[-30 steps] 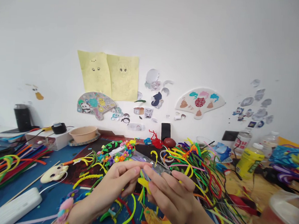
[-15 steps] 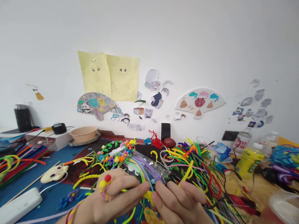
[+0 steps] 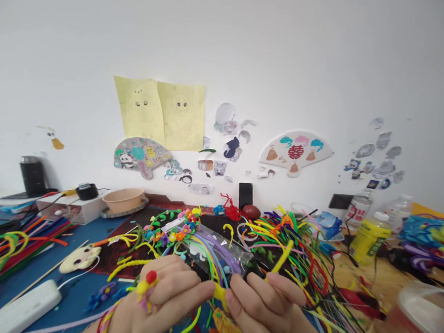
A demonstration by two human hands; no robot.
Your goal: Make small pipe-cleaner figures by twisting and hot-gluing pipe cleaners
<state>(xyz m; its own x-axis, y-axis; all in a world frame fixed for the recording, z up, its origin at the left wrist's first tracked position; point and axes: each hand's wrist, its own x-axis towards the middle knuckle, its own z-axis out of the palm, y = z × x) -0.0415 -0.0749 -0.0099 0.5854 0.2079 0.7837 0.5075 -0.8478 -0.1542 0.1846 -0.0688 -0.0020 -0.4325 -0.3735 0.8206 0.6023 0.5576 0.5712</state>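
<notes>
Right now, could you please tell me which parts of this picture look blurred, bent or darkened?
Head view: the left hand and right hand pinching the yellow pipe cleaner are fairly sharp; the plastic container at the picture's lower right is blurred; the top right corner darkens; the wall is evenly lit.

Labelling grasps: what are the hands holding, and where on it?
A yellow pipe cleaner, pinched near its lower end between the left hand and right hand.

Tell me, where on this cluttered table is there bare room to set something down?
Barest is the blue mat between the white box and the mask, plus a strip between mask and power strip. Crowded: the pipe cleaner heap beyond the left hand and right hand, which pinch a yellow pipe cleaner.
</notes>
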